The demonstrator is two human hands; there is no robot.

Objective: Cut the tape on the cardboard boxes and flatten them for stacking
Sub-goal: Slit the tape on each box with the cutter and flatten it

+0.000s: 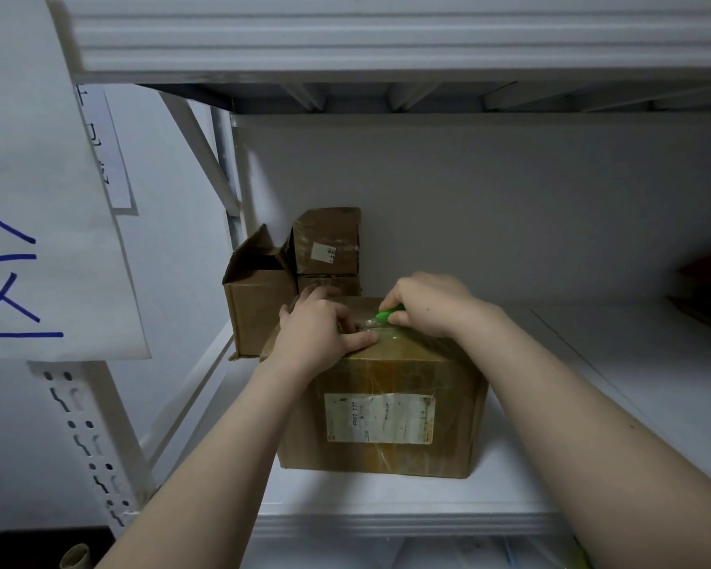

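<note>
On a white storage shelf point(592, 404), a sealed cardboard box point(390, 416) stands near the front edge, its printed label point(380, 418) facing the camera, as a person works at the clear tape point(401, 338) running across its top. The right hand point(427, 303) is clenched around a green-handled cutter point(388, 313), its tip down at the tape line near the middle of the lid. The left hand point(317, 326) lies pressed flat on the lid just beside the tool, thumb stretched along the front edge, grasping nothing. The cut appears barely under way, with the flaps not yet lifted. Done well, the stroke would likely follow the seam between the flaps, shallow enough to part only the tape, and the bracing hand would be best kept out of the tool's path; at present its fingers sit very close to the tip, the plainest risk here. Behind the box, to the left, an open carton point(255, 305) stands with its flaps up beside two smaller cartons point(329, 240) stacked against the back panel. A paper sheet point(38, 199) with blue handwriting hangs at far left above a perforated upright point(87, 425).
</note>
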